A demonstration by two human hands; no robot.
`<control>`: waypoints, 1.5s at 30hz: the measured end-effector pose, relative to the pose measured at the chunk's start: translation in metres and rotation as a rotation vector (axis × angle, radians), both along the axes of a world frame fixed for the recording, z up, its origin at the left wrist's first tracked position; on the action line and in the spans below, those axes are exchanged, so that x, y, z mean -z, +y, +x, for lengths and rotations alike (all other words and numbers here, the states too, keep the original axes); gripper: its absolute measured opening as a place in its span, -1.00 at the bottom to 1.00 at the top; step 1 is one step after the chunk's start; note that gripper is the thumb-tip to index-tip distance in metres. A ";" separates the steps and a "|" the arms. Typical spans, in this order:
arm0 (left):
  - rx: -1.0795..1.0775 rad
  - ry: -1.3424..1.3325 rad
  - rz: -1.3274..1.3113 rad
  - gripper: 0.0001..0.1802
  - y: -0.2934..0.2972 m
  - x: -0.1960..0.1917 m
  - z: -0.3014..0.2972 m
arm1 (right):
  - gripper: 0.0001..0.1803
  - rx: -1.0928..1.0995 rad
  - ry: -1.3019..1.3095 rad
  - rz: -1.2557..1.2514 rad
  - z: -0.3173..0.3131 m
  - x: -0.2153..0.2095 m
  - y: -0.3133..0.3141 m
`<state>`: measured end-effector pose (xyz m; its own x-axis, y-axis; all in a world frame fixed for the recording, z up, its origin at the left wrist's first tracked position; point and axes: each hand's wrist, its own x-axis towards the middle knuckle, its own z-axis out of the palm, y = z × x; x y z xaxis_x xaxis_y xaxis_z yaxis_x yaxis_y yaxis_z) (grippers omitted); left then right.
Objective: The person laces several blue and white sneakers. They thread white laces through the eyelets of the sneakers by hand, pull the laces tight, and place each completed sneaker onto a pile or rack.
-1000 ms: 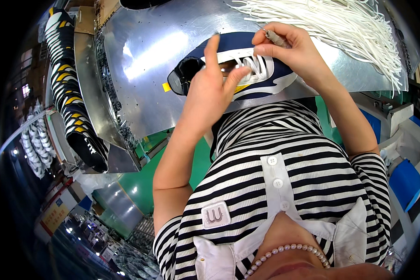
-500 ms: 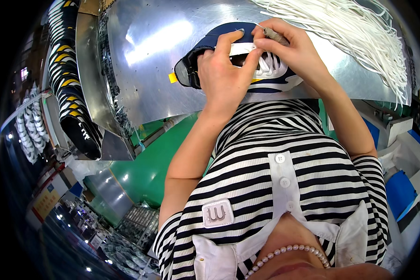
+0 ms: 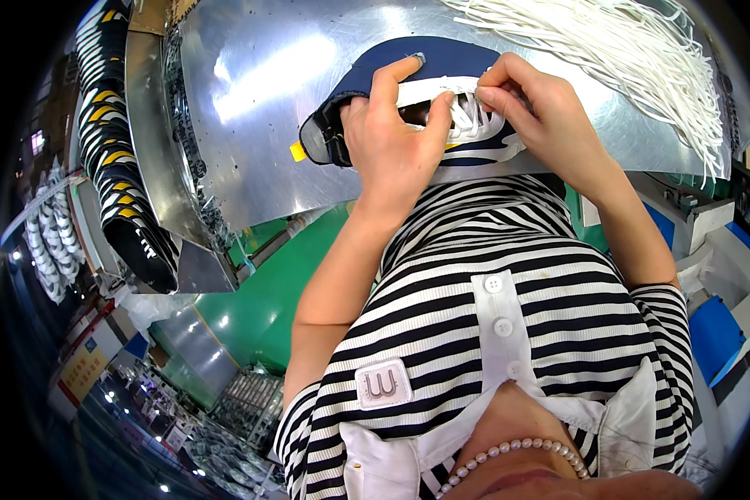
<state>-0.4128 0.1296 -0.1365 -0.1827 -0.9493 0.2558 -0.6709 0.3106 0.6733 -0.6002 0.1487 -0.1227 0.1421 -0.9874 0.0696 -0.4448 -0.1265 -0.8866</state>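
A navy shoe upper [image 3: 454, 52] with white trim and a yellow tab lies on the metal table in front of me. My left hand [image 3: 396, 142] grips it, some fingers inside its opening and the thumb by the white lacing. White shoelace [image 3: 468, 123] runs criss-cross through the eyelets. At the upper's right end, my right hand [image 3: 542, 112] pinches thumb and forefinger together by the eyelet strip. What lies between those fingertips is hidden, and the remaining fingers are curled.
A big bundle of loose white laces [image 3: 617, 75] spreads over the table's far right. Along the left, a long row of nested navy, white and yellow uppers [image 3: 112, 142] sits beside a metal edge [image 3: 154, 125]. The sheet-metal tabletop [image 3: 250, 158] reflects bright light.
The tape-wrapped tool handle seen in my right hand is out of sight now. That hand has shifted right and down a little, fingertips pinched. The upper has slid slightly left.
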 end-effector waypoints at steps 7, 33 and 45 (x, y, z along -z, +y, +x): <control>0.019 0.055 -0.067 -0.59 0.000 0.005 0.001 | -0.85 -0.031 0.156 -0.014 0.006 0.000 -0.008; 0.045 0.387 0.313 -0.52 -0.021 0.003 -0.024 | -0.80 0.249 0.156 -0.127 -0.017 0.023 -0.005; 0.210 0.566 0.817 -0.42 -0.034 -0.031 -0.008 | -0.63 -0.022 0.135 -0.556 -0.016 0.022 -0.004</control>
<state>-0.4210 0.0954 -0.1054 -0.4192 -0.8350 -0.3565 -0.1730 -0.3120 0.9342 -0.6166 0.1448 -0.1452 0.2063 -0.8043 0.5573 -0.5412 -0.5683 -0.6198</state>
